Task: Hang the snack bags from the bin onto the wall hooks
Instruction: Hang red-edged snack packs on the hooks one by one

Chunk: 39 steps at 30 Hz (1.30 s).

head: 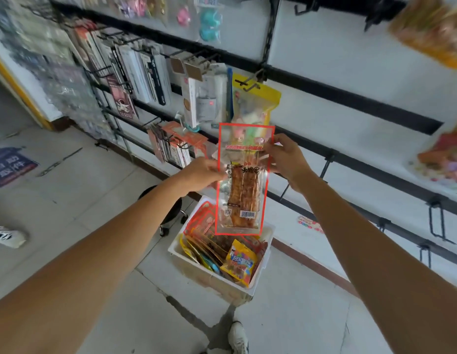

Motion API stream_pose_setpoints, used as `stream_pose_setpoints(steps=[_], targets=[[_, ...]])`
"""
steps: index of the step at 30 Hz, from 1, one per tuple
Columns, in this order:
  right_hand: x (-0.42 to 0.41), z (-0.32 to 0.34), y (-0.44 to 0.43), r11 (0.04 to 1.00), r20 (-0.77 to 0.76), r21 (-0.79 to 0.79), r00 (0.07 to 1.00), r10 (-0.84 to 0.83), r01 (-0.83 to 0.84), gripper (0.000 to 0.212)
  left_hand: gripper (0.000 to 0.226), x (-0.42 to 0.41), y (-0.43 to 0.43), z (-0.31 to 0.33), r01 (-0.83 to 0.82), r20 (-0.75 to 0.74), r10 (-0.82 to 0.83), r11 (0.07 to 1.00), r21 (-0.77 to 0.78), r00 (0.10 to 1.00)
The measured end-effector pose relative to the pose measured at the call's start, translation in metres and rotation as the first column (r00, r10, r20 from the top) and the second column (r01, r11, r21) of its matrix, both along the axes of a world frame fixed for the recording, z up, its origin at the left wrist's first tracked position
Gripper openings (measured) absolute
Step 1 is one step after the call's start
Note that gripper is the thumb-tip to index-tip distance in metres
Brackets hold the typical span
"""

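Pinching the left edge of the snack bag (244,195), the left hand (203,172) is holding it up. The bin (177,247) is sitting below both hands. The right hand (286,159) is gripping the right edge. The bag could be falling if it is missing the hook (326,163) beside the right hand.

The pale tiled floor (76,205) carries everything here. A white bin (176,247) sits on it near the middle of the view. At the bin's ten o'clock, just beside it, a black stool (175,210) stands on casters. Well out at nine o'clock a blue sticker (12,164) with white characters lies flat on the tiles, and near it runs a thin dark streak (60,162), perhaps a crack. A white shoe (8,236) rests at the left edge, at about eight o'clock, and a second shoe (238,337) stands at the bin's six o'clock.
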State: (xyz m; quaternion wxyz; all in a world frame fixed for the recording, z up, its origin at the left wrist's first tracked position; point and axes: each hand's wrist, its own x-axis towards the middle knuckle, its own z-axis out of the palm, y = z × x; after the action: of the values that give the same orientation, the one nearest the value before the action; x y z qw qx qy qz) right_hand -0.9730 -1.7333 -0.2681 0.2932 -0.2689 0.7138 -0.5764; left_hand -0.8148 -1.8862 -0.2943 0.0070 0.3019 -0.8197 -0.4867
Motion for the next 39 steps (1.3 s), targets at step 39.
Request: stream_pose_setpoints(steps=[39], targets=[[-0.013, 0.029, 0.251, 0.908, -0.298, 0.276, 0.927, -0.229, 0.314, 0.018, 0.018, -0.107, 0.23, 0.088, 0.346, -0.269, -0.437, 0.88, -0.324, 0.859]])
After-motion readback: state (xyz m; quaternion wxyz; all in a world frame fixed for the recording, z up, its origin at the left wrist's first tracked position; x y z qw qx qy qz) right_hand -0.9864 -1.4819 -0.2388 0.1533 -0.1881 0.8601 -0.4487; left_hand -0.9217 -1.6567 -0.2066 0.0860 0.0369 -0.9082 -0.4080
